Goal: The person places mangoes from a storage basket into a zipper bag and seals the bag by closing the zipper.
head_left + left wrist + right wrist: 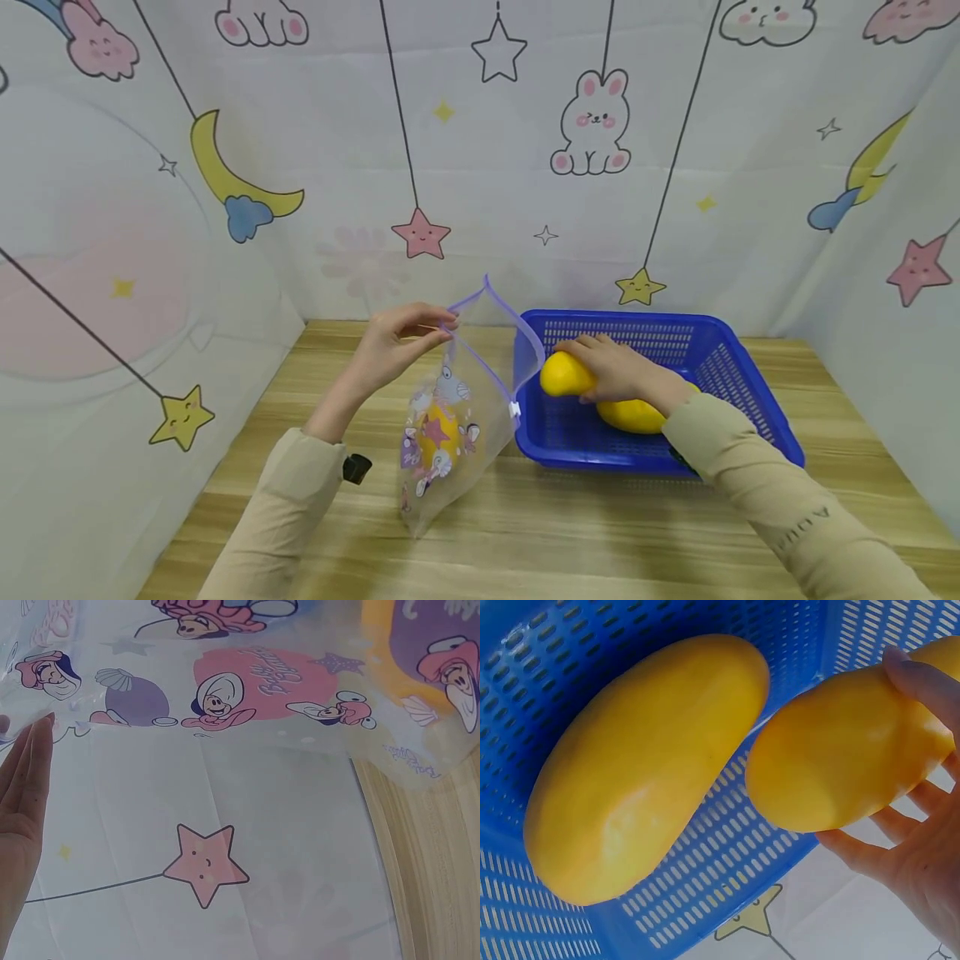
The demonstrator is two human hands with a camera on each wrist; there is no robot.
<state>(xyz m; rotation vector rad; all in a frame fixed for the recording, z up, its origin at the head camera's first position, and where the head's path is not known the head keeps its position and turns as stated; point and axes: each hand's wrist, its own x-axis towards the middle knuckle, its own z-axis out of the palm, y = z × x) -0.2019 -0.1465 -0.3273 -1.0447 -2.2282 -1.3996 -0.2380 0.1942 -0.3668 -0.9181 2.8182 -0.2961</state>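
Observation:
My left hand (397, 340) pinches the purple top edge of a clear zip bag (468, 467) printed with cartoon shells, and the bag's mouth gapes toward the basket. Inside the bag, behind the print, shows a yellow-orange thing (437, 446). In my right hand (618, 367) is a yellow mango (564, 375), gripped over the left part of a blue plastic basket (600, 461), its end close to the bag's mouth. The right wrist view shows my fingers and thumb round this mango (825, 757). A larger mango (645, 772) lies in the basket beside it, partly behind my forearm in the head view.
Basket and bag are on a wood-grain table (540, 533), the basket to the right of the bag. A white slider (514, 409) sits at the near end of the bag's zip. Behind the table hangs a white curtain (480, 167) with cartoon prints.

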